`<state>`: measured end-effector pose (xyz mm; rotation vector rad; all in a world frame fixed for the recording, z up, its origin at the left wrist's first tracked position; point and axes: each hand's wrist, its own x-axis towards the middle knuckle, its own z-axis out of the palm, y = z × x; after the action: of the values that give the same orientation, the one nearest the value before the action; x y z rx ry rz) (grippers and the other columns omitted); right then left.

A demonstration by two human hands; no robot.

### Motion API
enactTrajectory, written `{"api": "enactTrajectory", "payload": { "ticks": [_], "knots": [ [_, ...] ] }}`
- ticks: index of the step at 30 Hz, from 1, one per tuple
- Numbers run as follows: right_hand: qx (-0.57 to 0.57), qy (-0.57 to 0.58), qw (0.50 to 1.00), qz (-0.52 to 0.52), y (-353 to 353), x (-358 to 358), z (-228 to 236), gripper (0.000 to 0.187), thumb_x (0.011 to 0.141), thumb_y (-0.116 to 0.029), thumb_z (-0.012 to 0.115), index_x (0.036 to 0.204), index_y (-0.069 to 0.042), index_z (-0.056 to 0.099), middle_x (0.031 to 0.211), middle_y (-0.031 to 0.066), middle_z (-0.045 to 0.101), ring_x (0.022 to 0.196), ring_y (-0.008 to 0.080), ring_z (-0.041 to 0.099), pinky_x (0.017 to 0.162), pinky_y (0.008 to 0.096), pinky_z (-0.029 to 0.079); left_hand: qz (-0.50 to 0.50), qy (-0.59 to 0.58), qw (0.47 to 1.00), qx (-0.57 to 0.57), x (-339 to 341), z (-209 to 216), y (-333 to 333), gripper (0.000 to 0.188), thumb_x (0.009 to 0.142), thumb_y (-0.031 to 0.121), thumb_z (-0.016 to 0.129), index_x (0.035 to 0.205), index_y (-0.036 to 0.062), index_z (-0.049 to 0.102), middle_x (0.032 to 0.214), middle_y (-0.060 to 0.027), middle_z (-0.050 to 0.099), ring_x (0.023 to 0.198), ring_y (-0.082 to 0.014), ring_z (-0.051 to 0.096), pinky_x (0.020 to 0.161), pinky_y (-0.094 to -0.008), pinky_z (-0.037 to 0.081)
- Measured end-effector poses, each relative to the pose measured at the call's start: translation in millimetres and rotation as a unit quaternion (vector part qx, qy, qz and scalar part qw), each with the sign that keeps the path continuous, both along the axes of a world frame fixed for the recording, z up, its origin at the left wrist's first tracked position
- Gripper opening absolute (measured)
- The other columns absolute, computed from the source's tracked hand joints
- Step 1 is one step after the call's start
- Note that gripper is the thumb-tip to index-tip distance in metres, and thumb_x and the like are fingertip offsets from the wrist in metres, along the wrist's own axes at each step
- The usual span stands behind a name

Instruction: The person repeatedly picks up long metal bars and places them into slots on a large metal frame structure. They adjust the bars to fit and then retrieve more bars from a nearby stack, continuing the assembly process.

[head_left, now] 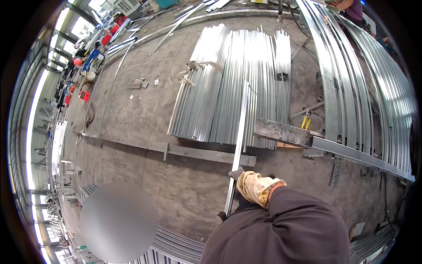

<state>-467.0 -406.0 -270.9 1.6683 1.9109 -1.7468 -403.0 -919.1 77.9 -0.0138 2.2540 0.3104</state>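
A patterned pale sleeve cover ends in a dark-gloved hand, which I take as my right hand (238, 174); it is closed around a long, narrow metal bar (239, 141). The bar slants away from my body, its far end over a large stack of silvery metal profiles (228, 88). At its near end, against my dark clothing, sits a small dark shape (222, 216). Whether that is my left hand's glove or something else, I cannot tell. Beyond my right hand, a flat metal beam (198, 152) runs crosswise, close to the bar.
Long metal channels (336, 79) lie at the right, with another person (353, 9) beyond them. Yellow-handled pliers (306, 120) rest near a crosswise beam (360, 156). Cloth straps (192, 66) lie on the stack. A grey disc (118, 223) hides the lower left. Red tool cases (107, 39) stand far left.
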Motion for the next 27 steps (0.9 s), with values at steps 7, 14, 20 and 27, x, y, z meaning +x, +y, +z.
{"api": "enactTrajectory", "payload": {
  "ticks": [7,14,20,27],
  "knots": [
    [-0.013,0.029,0.993,0.117,36,-2,129,0.047,0.089,-0.036,0.076,0.121,-0.002,0.071,0.110,0.0217,0.076,0.095,0.0271,0.072,0.085,0.0393,0.056,0.075,-0.027,0.997,0.000,32,-15,27,0.042,0.089,0.040,0.078,0.116,0.0080,0.069,0.099,-0.0155,0.071,0.091,-0.0287,0.069,0.083,-0.0433,0.057],
    [-0.259,0.122,0.949,0.132,99,116,124,0.051,0.099,-0.032,0.073,0.139,-0.002,0.063,0.113,0.0088,0.072,0.086,0.0198,0.072,0.073,0.0337,0.062,0.090,-0.119,0.987,0.068,6,-94,123,0.039,0.089,0.038,0.078,0.112,0.0075,0.070,0.092,-0.0137,0.072,0.084,-0.0274,0.071,0.077,-0.0425,0.059],
    [-0.152,0.139,0.965,0.163,159,223,154,0.051,0.098,-0.034,0.072,0.136,-0.001,0.065,0.113,0.0108,0.074,0.091,0.0176,0.070,0.074,0.0337,0.058,0.145,-0.207,0.962,0.101,-6,-164,190,0.036,0.089,0.036,0.079,0.108,0.0071,0.071,0.086,-0.0122,0.073,0.077,-0.0263,0.072,0.073,-0.0419,0.060],
    [-0.045,0.057,0.996,0.044,166,339,136,0.056,0.097,-0.039,0.071,0.135,0.002,0.068,0.124,0.0183,0.075,0.114,0.0261,0.070,0.099,0.0402,0.055,0.116,-0.239,0.949,0.172,-63,-229,304,0.030,0.090,0.030,0.077,0.107,0.0068,0.067,0.084,-0.0102,0.072,0.067,-0.0245,0.072,0.059,-0.0410,0.060]
  ]
}}
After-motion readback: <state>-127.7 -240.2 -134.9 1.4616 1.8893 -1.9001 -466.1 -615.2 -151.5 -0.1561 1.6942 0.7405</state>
